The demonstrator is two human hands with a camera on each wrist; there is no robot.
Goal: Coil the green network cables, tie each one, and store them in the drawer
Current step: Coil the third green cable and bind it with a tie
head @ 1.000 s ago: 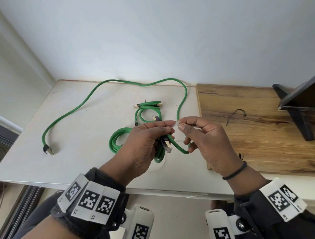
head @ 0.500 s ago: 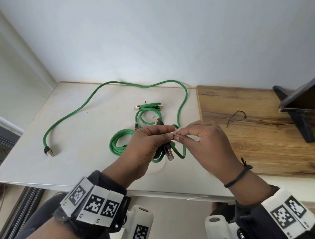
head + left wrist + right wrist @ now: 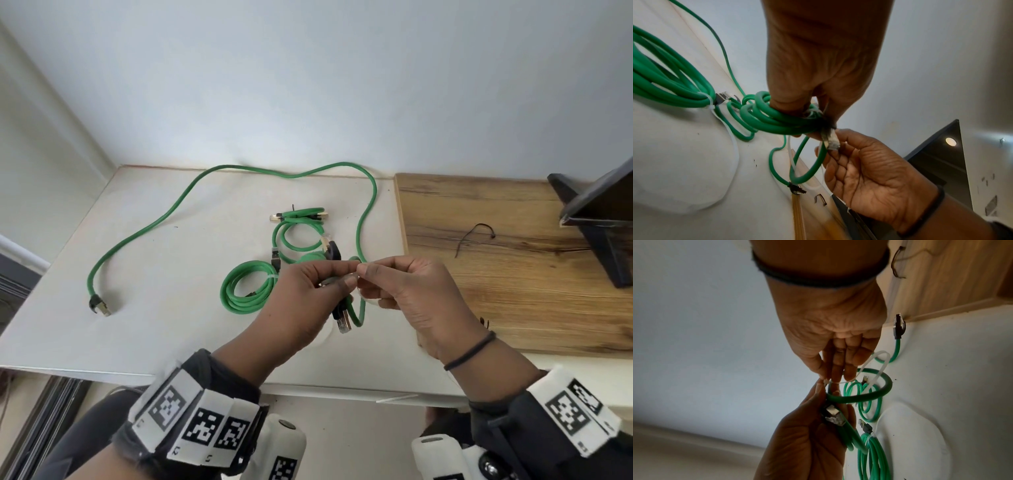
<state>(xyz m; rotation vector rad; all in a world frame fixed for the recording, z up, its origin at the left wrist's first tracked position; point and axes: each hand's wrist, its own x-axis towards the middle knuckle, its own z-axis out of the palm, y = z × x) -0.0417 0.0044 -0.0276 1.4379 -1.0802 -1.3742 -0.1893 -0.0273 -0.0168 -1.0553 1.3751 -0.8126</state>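
My left hand (image 3: 342,274) grips a small coil of green cable (image 3: 774,118) just above the white table (image 3: 154,329). The coil's metal plug (image 3: 343,320) hangs below my fingers. My right hand (image 3: 373,277) meets it fingertip to fingertip and pinches a clear zip tie (image 3: 879,360), which loops through the coil. The cable's free length (image 3: 178,212) trails over the table to a plug (image 3: 101,308) at the left. A tied coil (image 3: 245,291) and a smaller tied bundle (image 3: 298,228) lie behind my left hand.
A wooden board (image 3: 531,291) covers the right side of the table, with a thin black tie (image 3: 476,236) lying on it. A dark angled stand (image 3: 603,219) occupies the far right. The wall runs close behind the table.
My right hand has closed in on the left until the fingertips touch. The loop of cable hanging below my hands has grown smaller, and the plug hangs more upright.
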